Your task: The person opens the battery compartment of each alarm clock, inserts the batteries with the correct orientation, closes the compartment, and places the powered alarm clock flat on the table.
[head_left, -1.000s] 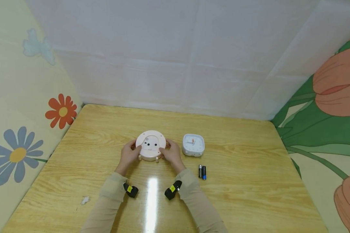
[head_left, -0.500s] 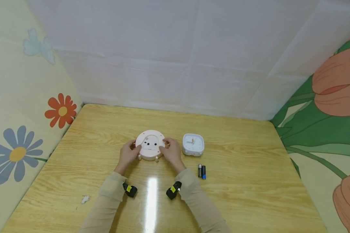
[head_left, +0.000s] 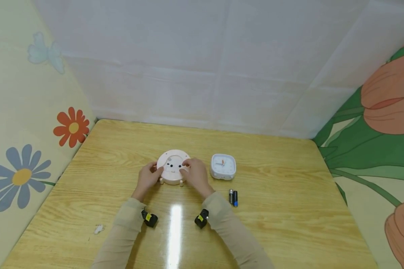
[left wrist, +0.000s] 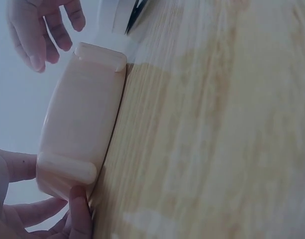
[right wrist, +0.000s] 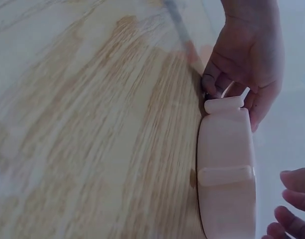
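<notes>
At three o'clock from the smooth, round pink case [head_left: 172, 168] on the table [head_left: 289, 209] sits a squarish white clock [head_left: 223, 167]; at four, batteries [head_left: 235, 198]. Left hand [head_left: 148, 178] pinches the case; right hand [head_left: 196, 174] hovers empty, loosely parted.

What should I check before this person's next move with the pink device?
1. Left fingers hold the pink device: ok, at its edge.
2. It rests on the table: ok, knobs facing up.
3. Right fingers grip it: not ok, wrist views show a gap.
4. Batteries seem within reach: ok, nearer the person than the white clock.
5. Any cover on its back is loose: cannot tell, too small.
</notes>
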The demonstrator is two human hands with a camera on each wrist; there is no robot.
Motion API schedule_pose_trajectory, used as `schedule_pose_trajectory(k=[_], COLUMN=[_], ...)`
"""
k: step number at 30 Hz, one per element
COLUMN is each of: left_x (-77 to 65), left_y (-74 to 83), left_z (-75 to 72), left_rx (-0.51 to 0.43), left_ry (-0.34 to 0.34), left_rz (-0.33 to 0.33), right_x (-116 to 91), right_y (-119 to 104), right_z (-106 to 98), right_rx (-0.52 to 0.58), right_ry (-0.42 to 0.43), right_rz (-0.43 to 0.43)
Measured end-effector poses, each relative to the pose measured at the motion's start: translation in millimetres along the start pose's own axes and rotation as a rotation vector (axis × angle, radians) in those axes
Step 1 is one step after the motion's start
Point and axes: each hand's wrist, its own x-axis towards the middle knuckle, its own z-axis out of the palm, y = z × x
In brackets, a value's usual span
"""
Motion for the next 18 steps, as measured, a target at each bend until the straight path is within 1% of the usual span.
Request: schedule_pose_trajectory(k=[6,8,13,18], left_x=[0.3,0.2,0.0,-0.1], left_y=[-0.7,-1.3,-2.0,-2.6], left_z=[-0.1,-0.2,-0.2,0.4], left_rx=[0.001,0.001,-0.006,-0.008], left_ry=[0.015,0.017,0.013,0.014], left_rz=[0.021,0.031,0.042,0.041], right_x=[3,4,7,11], right_y=[-3,-5,-8,-10], right_z=[1,1,3,5], right_rx=[-0.136,-0.149,-0.186,-0.226], right_ry=[0.002,-0.014,-0.066,-0.092], right_rz=[-0.134,-0.164,-0.204,-0.217])
